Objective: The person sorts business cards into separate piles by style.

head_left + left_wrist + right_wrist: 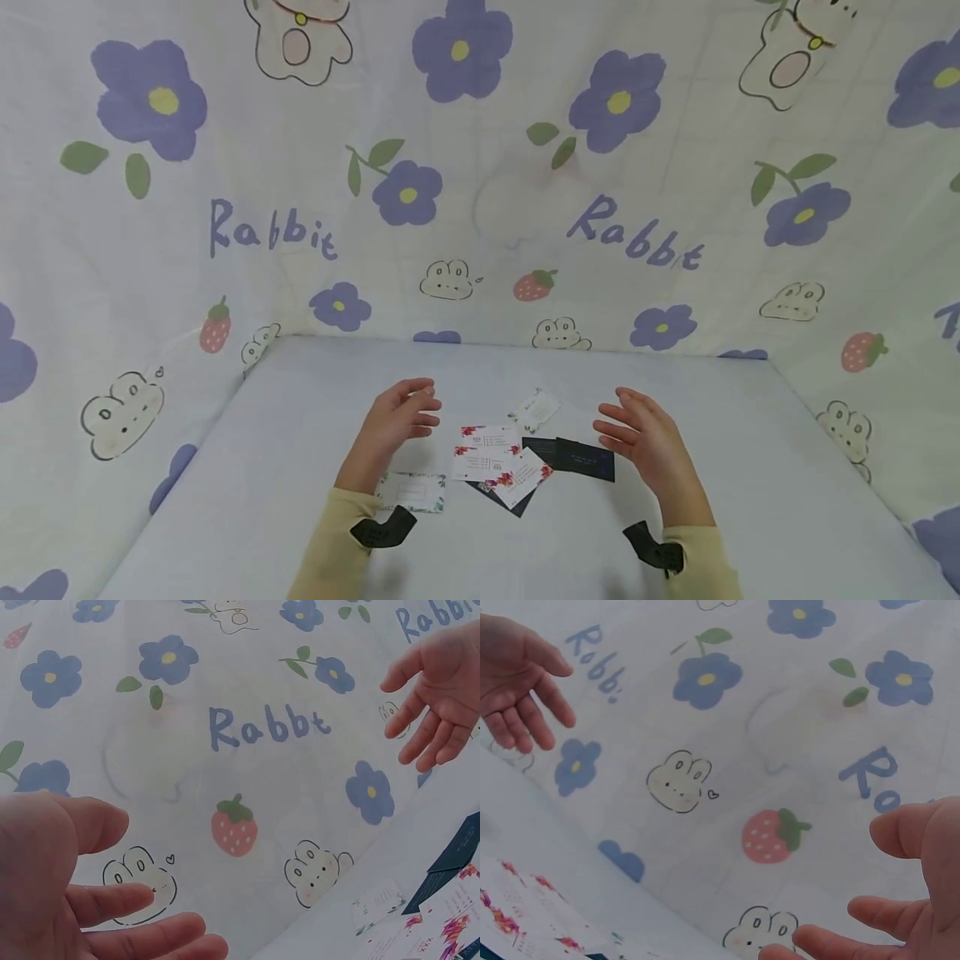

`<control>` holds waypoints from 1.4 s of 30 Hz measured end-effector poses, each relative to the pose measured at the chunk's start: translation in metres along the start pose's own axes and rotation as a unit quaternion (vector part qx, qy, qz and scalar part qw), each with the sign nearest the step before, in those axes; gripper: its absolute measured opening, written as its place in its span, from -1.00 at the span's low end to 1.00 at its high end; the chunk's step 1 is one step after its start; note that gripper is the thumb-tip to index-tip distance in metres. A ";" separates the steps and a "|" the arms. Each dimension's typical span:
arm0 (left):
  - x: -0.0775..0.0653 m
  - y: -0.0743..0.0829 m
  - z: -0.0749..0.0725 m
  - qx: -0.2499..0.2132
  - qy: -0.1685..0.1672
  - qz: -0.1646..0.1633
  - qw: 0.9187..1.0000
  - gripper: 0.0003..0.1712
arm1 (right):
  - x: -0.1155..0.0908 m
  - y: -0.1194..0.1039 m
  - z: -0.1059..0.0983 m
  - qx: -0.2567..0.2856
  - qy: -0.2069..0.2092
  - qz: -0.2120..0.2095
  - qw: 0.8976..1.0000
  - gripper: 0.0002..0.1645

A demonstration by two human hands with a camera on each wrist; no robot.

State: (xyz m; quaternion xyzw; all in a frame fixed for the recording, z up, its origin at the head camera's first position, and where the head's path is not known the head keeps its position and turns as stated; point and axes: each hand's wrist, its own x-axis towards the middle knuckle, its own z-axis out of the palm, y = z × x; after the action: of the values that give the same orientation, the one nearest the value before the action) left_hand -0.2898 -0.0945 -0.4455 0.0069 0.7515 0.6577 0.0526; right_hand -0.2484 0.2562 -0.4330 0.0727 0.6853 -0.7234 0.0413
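Note:
In the head view both hands hover over a loose spread of business cards, palms turned inward. My left hand (397, 425) is on the left, fingers relaxed, holding nothing. My right hand (643, 433) mirrors it on the right, fingers loosely spread with nothing in them. Between them, white cards with red floral print (480, 463) overlap one another and a dark card (517, 507). Dark cards (585, 460) lie nearest the right hand. A white card with green leaf edging (416, 492) lies beside the left wrist, and another leafy white card (537, 410) lies farther back.
The cards lie on a white tabletop (262, 500). Behind it and at both sides hangs a pale cloth (495, 192) printed with blue flowers, rabbits and strawberries. Black bands (384, 528) circle the wrists over light yellow sleeves (330, 550).

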 end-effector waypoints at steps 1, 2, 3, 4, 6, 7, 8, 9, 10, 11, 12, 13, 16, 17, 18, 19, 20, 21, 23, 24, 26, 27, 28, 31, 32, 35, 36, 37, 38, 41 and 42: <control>0.000 0.000 0.000 -0.002 -0.001 0.001 1.000 -0.52 | 0.000 0.000 0.000 0.001 -0.001 0.000 1.000 -0.17; 0.000 0.001 -0.001 0.000 -0.002 0.002 1.000 -0.52 | 0.001 0.000 0.000 0.002 -0.002 0.000 1.000 -0.17; 0.000 0.001 -0.001 0.001 -0.003 0.002 1.000 -0.52 | 0.001 0.000 0.001 0.002 -0.003 0.000 1.000 -0.17; 0.001 0.002 -0.001 0.002 -0.003 0.002 1.000 -0.52 | 0.002 0.000 0.001 0.001 -0.003 0.001 1.000 -0.18; 0.001 0.002 0.000 0.005 -0.003 0.001 1.000 -0.52 | 0.001 0.000 0.002 0.002 -0.002 0.001 1.000 -0.19; 0.002 0.002 0.000 0.006 -0.003 0.001 1.000 -0.53 | 0.001 0.000 0.003 0.002 -0.001 0.001 1.000 -0.20; 0.002 0.003 0.000 0.008 -0.002 0.002 1.000 -0.53 | 0.001 0.000 0.003 0.001 0.000 0.000 1.000 -0.20; 0.003 0.003 0.000 0.009 -0.002 0.002 1.000 -0.53 | 0.001 0.000 0.004 0.000 0.002 -0.001 1.000 -0.21; 0.003 0.003 0.001 0.011 -0.002 0.002 1.000 -0.54 | 0.001 0.000 0.005 0.000 0.003 -0.001 1.000 -0.21; 0.003 0.003 0.001 0.012 -0.001 0.002 1.000 -0.54 | 0.001 0.000 0.006 0.000 0.003 -0.001 1.000 -0.21; 0.003 0.003 0.001 0.015 -0.001 0.002 1.000 -0.53 | 0.002 0.001 0.007 -0.003 0.003 -0.002 1.000 -0.21; 0.003 0.002 0.001 0.016 0.000 0.002 1.000 -0.53 | 0.002 0.001 0.007 -0.004 0.003 -0.002 1.000 -0.21; 0.004 0.001 0.002 0.021 -0.001 -0.002 1.000 -0.53 | 0.004 0.001 0.009 -0.011 0.003 -0.002 1.000 -0.23; 0.004 0.001 0.002 0.021 -0.002 -0.003 1.000 -0.53 | 0.004 0.002 0.010 -0.014 0.003 -0.002 1.000 -0.23; 0.004 0.000 0.002 0.021 -0.003 -0.004 1.000 -0.53 | 0.004 0.002 0.010 -0.016 0.003 -0.002 1.000 -0.23; 0.004 0.000 0.002 0.020 -0.004 -0.005 1.000 -0.53 | 0.004 0.002 0.010 -0.017 0.003 -0.002 1.000 -0.23; 0.003 -0.001 0.003 0.022 -0.005 -0.004 1.000 -0.52 | 0.004 0.003 0.010 -0.018 0.003 -0.002 1.000 -0.23; 0.003 -0.001 0.003 0.022 -0.006 -0.002 1.000 -0.52 | 0.004 0.003 0.010 -0.019 0.003 -0.002 1.000 -0.22; 0.002 -0.001 0.004 0.020 -0.006 -0.003 1.000 -0.52 | 0.004 0.003 0.010 -0.018 0.003 -0.002 1.000 -0.22; 0.001 -0.001 0.005 0.019 -0.005 -0.002 1.000 -0.52 | 0.004 0.003 0.010 -0.017 0.004 -0.001 1.000 -0.23; 0.000 -0.001 0.006 0.020 -0.006 0.000 1.000 -0.52 | 0.004 0.004 0.011 -0.017 0.005 0.000 1.000 -0.24; -0.001 -0.001 0.006 0.020 -0.006 -0.001 1.000 -0.51 | 0.003 0.004 0.011 -0.016 0.006 0.001 1.000 -0.25; -0.001 -0.001 0.007 0.020 -0.006 -0.002 1.000 -0.52 | 0.003 0.004 0.011 -0.015 0.007 0.001 1.000 -0.26; -0.002 0.000 0.009 0.023 -0.008 -0.002 1.000 -0.51 | 0.003 0.005 0.012 -0.012 0.008 0.003 1.000 -0.27; -0.002 0.000 0.009 0.023 -0.008 -0.003 1.000 -0.51 | 0.003 0.005 0.012 -0.011 0.008 0.003 1.000 -0.27; -0.002 -0.001 0.010 0.024 -0.010 -0.005 1.000 -0.51 | 0.004 0.005 0.012 -0.011 0.009 0.003 1.000 -0.27; -0.002 -0.001 0.011 0.025 -0.010 -0.006 1.000 -0.51 | 0.004 0.006 0.012 -0.012 0.009 0.004 1.000 -0.27; -0.001 -0.002 0.011 0.025 -0.011 -0.006 1.000 -0.51 | 0.004 0.006 0.012 -0.013 0.009 0.004 1.000 -0.27; -0.001 -0.002 0.011 0.026 -0.011 -0.006 1.000 -0.52 | 0.005 0.006 0.012 -0.013 0.010 0.004 1.000 -0.27; -0.002 -0.002 0.013 0.028 -0.014 -0.006 0.999 -0.53 | 0.006 0.007 0.013 -0.018 0.013 0.006 1.000 -0.26; -0.002 -0.002 0.014 0.028 -0.015 -0.007 0.999 -0.53 | 0.006 0.008 0.013 -0.020 0.014 0.007 1.000 -0.25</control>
State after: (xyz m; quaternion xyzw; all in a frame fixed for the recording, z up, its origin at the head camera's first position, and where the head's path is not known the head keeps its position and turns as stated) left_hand -0.2865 -0.0815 -0.4493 0.0135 0.7690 0.6355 0.0683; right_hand -0.2541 0.2430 -0.4410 0.0866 0.6993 -0.7085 0.0385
